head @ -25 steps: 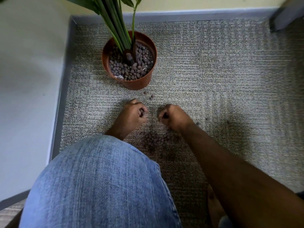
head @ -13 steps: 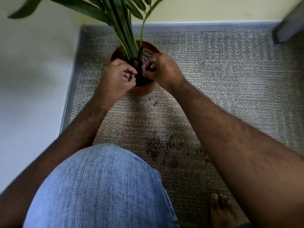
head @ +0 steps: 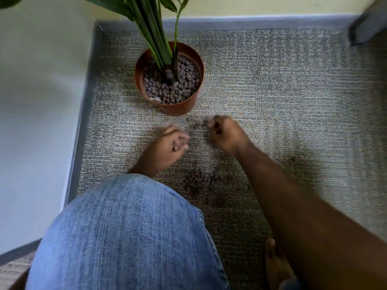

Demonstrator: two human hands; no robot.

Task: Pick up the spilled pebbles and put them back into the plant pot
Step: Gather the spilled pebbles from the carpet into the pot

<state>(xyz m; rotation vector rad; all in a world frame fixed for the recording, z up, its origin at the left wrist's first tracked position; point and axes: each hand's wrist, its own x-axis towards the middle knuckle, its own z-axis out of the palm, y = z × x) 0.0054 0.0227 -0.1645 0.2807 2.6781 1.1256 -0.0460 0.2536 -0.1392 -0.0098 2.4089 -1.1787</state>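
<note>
The terracotta plant pot (head: pixel 180 109) stands on the carpet with green stems and a layer of brown pebbles (head: pixel 167 91) inside. A pile of spilled pebbles (head: pixel 201 180) lies on the carpet between my forearms. A few loose pebbles (head: pixel 198 124) lie just in front of the pot. My right hand (head: pixel 228 135) is down on the carpet, its fingertips pinched together at those loose pebbles. My left hand (head: pixel 167 144) hovers low to the left with fingers curled; blur hides whether it holds anything.
A white wall (head: pixel 37 122) with grey skirting (head: pixel 83 122) borders the carpet on the left and at the back. My knee in blue denim (head: pixel 125 237) fills the lower left. My bare foot (head: pixel 274 266) rests at the lower right. A dark object (head: pixel 368 26) sits top right.
Both hands rose from the carpet to the pot, then came back down. The right hand now sits nearer the pot, at the loose pebbles.
</note>
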